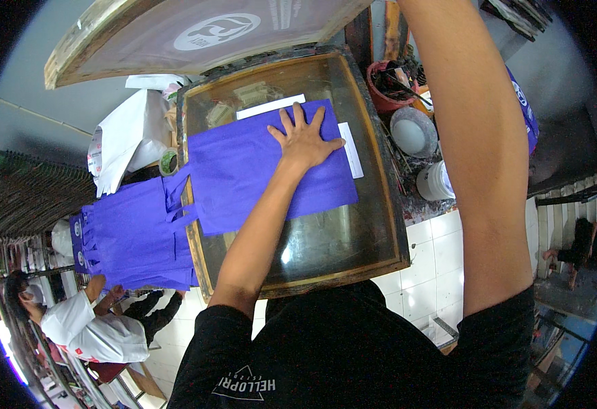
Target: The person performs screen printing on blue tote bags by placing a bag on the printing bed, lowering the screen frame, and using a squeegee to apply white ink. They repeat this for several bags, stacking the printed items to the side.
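My left hand (302, 141) lies flat on a purple fabric bag (237, 184), fingers spread, near the bag's far right corner. The bag rests on a glass-topped board with a wooden rim (392, 225), its handles hanging over the left edge. One white strip (271, 107) borders the bag's far edge and another white strip (350, 150) its right edge. Above the board, a wooden-framed printing screen (155, 42) with a pale round design stands tilted up. My right arm (486, 157) reaches up past the top edge of the picture, so its hand is out of sight.
More purple bags (135, 235) lie in a pile to the left. A person in a white shirt (100, 327) sits beyond them. A green tape roll (168, 162) is beside the board. On the right stand a reddish bucket (385, 92), a round pale container (411, 133) and a white tub (435, 183).
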